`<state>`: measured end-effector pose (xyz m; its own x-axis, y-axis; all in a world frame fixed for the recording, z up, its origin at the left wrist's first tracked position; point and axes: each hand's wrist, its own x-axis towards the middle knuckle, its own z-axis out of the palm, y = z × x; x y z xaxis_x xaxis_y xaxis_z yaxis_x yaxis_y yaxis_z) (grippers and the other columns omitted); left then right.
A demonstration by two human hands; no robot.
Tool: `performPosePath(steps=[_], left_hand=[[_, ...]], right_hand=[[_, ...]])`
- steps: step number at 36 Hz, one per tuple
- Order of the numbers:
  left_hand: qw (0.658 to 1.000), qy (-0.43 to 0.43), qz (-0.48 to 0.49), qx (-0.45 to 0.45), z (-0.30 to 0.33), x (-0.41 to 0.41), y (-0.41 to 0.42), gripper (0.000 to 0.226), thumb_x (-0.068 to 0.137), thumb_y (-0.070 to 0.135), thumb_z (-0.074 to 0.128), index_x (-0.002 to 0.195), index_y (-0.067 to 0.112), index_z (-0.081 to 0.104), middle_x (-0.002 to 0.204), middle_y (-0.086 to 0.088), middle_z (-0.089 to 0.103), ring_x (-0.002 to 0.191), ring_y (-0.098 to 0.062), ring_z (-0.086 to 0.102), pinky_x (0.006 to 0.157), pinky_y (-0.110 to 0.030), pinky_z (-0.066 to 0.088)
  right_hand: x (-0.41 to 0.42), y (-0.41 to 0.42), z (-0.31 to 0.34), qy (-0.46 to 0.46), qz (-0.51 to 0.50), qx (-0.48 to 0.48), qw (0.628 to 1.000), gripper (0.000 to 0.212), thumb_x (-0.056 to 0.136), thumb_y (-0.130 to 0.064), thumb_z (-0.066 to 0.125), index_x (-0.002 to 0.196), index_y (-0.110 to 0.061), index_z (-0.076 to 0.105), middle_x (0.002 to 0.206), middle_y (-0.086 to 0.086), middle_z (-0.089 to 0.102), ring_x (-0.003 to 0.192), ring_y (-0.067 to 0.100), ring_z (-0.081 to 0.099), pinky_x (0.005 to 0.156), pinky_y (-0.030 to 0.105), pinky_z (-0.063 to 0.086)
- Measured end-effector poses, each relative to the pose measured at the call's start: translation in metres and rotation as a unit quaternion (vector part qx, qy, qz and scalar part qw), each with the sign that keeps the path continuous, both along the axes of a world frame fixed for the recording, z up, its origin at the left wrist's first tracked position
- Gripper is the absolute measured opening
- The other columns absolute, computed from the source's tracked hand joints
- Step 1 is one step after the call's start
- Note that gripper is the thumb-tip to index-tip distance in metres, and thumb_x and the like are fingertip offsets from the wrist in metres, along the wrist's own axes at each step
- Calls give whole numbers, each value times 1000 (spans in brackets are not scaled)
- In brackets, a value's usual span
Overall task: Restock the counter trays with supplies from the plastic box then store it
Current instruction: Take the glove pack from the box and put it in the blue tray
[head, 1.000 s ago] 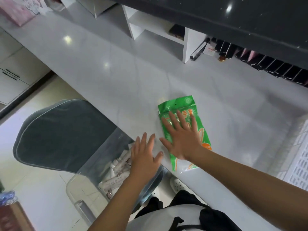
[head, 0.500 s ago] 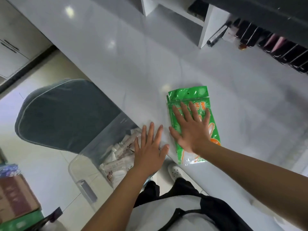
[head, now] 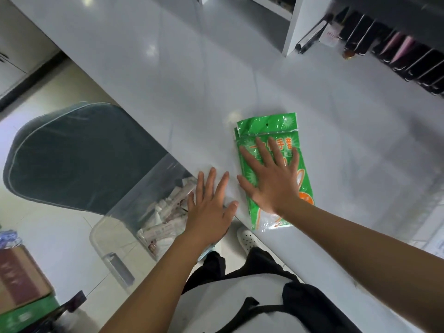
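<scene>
A green plastic packet of gloves lies flat on the white counter near its front edge. My right hand presses down on the packet with straight, spread fingers. My left hand lies flat with spread fingers at the counter's edge, just left of the packet and over the rim of the clear plastic box. The box stands below the counter edge and holds several white wrapped packets.
A dark green chair seat sits left of the box. White shelf dividers and a row of dark and pink items line the counter's back right. A cardboard box stands on the floor at lower left.
The camera has tilted and drifted, so the packet sits higher right in view. Both hands stay flat; the left hand has slid slightly forward onto the counter edge.
</scene>
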<state>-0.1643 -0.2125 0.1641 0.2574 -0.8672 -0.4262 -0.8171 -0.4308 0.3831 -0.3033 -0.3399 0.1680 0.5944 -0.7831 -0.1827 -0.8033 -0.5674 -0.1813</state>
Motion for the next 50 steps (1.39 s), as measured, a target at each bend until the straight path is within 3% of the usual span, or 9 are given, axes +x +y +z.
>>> performPosePath(steps=[6,10,12,15,20,23,28,39,50], left_hand=[[1000,21,23,-7,17,2,-9,71,93,45,51,154,40,15,166,9,-6,151,-18,-17,120,-55,-1],[985,117,106,-64,39,0,-22,59,94,30,60,148,22,39,153,-2,36,145,-21,26,119,-42,23],[951,230,192,-73,51,-8,-29,55,94,25,61,146,25,43,144,7,42,135,-10,38,113,-35,32],[876,364,310,-53,60,-20,-41,54,94,20,62,145,26,44,144,-1,48,126,-16,51,107,-40,44],[813,424,399,3,59,-32,-61,49,93,18,65,139,18,48,125,-9,66,96,-16,69,85,-37,58],[816,412,405,24,58,-35,-67,29,93,21,66,120,12,63,105,-7,74,83,-17,72,76,-34,61],[813,425,398,18,61,-34,-61,26,94,18,64,118,9,63,97,-6,77,80,-18,75,69,-32,58],[756,532,374,-75,81,-31,13,44,90,14,65,131,14,52,105,-9,75,87,-26,72,74,-41,57],[766,563,287,-116,106,-37,103,48,81,7,70,127,13,57,108,-6,74,86,-25,72,73,-42,57]], right_hand=[[-2,-5,9,-33,3,55,998,62,92,-71,14,151,-51,16,166,-5,6,152,23,-6,114,66,-5],[-17,-11,26,-240,-126,134,953,53,88,-56,46,137,-36,54,160,1,29,150,23,16,120,53,9],[-35,-14,33,-296,-216,117,923,55,85,-46,57,137,-30,55,154,6,40,143,27,32,115,50,28],[-62,-15,41,-286,-319,178,886,56,86,-36,65,140,-30,51,144,4,50,129,26,49,105,42,43],[-81,-15,43,-321,-395,280,814,54,81,-31,67,134,-30,57,125,1,66,105,23,67,92,48,55],[-79,-15,45,-323,-393,315,801,47,83,-24,63,129,-32,61,115,-4,70,91,22,71,85,47,59],[-82,-10,43,-363,-413,382,743,51,82,-5,64,128,-25,63,112,-2,71,84,22,73,79,46,61],[-94,28,84,-452,-333,432,705,50,84,9,64,125,-20,66,107,1,71,79,21,75,64,35,62],[-116,139,123,-534,-337,404,662,37,88,4,64,121,-13,67,99,10,76,80,23,75,59,33,59]])
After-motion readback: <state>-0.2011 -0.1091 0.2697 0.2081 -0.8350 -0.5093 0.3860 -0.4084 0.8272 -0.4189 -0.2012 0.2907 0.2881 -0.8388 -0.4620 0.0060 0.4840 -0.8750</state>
